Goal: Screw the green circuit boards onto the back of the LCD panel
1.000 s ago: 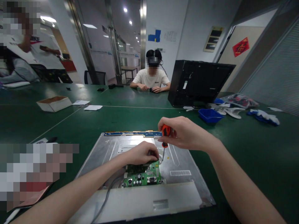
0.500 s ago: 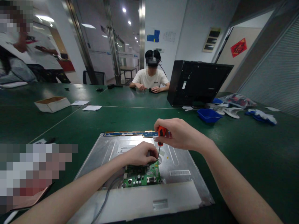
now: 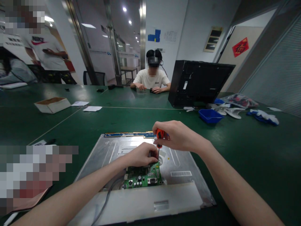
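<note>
My right hand [image 3: 175, 135] is closed round the red and black handle of a screwdriver [image 3: 160, 133], held nearly upright. Its thin shaft points down at the upper right corner of a green circuit board [image 3: 143, 179]. Beside the tip, my left hand [image 3: 143, 154] has its thumb and forefinger pressed together at the board's top edge; what they hold, if anything, is too small to make out. The board lies on the back of a metal display panel [image 3: 185, 188], with a grey cable [image 3: 107, 201] at its left. A blue strip board [image 3: 127, 135] runs along the panel's far edge.
Across the green table [image 3: 131, 117] sits a person in a white shirt. A black monitor [image 3: 199, 83], a blue tray [image 3: 210, 116] and gloves [image 3: 263, 117] are at the right. An open box [image 3: 53, 105] and papers lie at the left, where another person stands.
My right hand and the screwdriver have shifted slightly left, and the screwdriver stands more upright. My left hand has barely moved. The standing person at the far left has moved a little right.
</note>
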